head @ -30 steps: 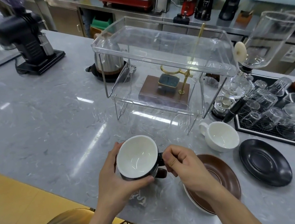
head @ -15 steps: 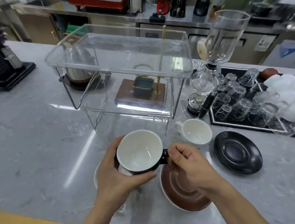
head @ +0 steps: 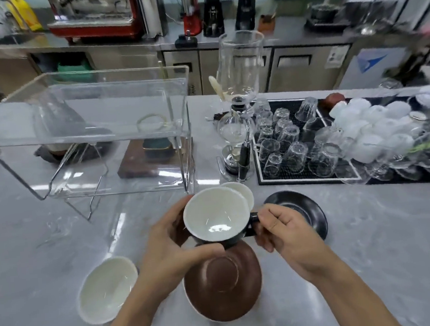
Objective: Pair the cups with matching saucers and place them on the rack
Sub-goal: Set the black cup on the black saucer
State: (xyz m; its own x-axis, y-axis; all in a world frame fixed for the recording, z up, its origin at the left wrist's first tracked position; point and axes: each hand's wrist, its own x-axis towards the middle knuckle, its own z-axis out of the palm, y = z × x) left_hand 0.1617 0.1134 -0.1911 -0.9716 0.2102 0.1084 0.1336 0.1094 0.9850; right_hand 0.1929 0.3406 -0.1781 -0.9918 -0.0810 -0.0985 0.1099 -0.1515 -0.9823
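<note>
Black cup [head: 217, 220] gripped by both hands: left [head: 173, 246] round body, right [head: 282, 231] pinching handle. Risk: set on brown saucer [head: 222, 284] below instead of black saucer [head: 301, 211] beside it.

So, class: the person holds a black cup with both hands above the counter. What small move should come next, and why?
Probably carry the black cup a little to the right and set it on the black saucer, its colour match. The left hand cradles the body, the right hand pinches the handle, and the cup now hangs over the brown saucer, a mismatch.
</note>
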